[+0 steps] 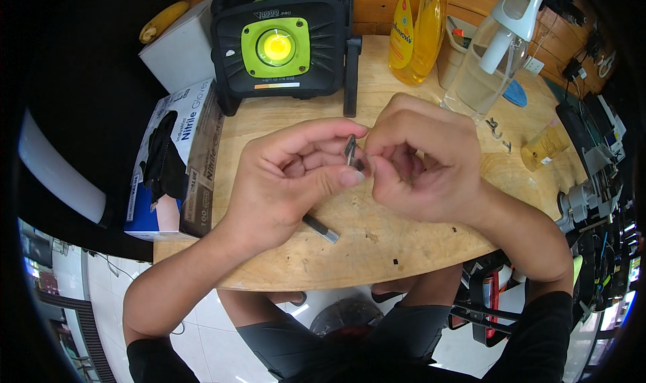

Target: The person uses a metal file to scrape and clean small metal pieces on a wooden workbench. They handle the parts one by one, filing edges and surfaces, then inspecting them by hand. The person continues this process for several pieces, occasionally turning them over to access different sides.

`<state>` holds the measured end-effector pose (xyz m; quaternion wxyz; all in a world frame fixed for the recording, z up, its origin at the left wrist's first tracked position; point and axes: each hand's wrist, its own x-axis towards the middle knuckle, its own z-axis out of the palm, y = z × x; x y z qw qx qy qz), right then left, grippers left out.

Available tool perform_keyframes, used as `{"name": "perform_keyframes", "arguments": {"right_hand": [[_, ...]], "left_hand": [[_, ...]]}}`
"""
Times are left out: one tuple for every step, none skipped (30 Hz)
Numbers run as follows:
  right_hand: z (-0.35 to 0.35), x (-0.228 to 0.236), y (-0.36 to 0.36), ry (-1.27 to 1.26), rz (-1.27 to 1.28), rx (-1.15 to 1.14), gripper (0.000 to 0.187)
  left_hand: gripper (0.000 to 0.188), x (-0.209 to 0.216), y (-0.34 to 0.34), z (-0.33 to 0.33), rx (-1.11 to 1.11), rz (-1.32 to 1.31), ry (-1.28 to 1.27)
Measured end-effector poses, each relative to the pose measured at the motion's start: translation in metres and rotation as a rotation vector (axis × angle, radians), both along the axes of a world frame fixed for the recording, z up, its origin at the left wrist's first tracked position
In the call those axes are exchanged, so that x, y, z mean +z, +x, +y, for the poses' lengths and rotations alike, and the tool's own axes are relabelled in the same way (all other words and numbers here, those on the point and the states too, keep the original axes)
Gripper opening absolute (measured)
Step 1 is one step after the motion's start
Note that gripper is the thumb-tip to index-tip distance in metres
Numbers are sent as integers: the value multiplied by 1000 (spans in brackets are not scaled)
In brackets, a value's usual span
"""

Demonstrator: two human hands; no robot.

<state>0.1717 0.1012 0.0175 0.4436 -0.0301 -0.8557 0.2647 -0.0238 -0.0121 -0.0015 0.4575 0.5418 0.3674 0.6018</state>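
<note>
Over the middle of the wooden table, my left hand pinches a small dark metal piece between thumb and fingertips. The piece is thin and held on edge; its exact kind is too small to tell. My right hand is closed close beside it, thumb and forefinger pressed together at the piece's right side. Whatever those fingers grip, if anything, is hidden. Below my left hand lies a dark tool with a silver metal end, partly covered by that hand.
A work lamp glows at the back, beside a glove box on the left. Behind my right hand stand a bottle of yellow liquid and a clear spray bottle. Small metal bits and a yellowish container lie right.
</note>
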Motion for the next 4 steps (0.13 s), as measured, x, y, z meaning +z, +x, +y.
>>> {"name": "perform_keyframes", "arguments": {"right_hand": [[3, -1, 0, -12, 23, -2, 19], [7, -2, -1, -24, 46, -4, 18], [10, -3, -1, -37, 67, -9, 18], [11, -4, 0, -76, 64, -21, 18]], "left_hand": [[47, 0, 0, 0, -3, 5, -16], [48, 1, -2, -1, -6, 10, -33], [48, 2, -4, -1, -12, 13, -49], [48, 1, -4, 0, -14, 12, -51]]}}
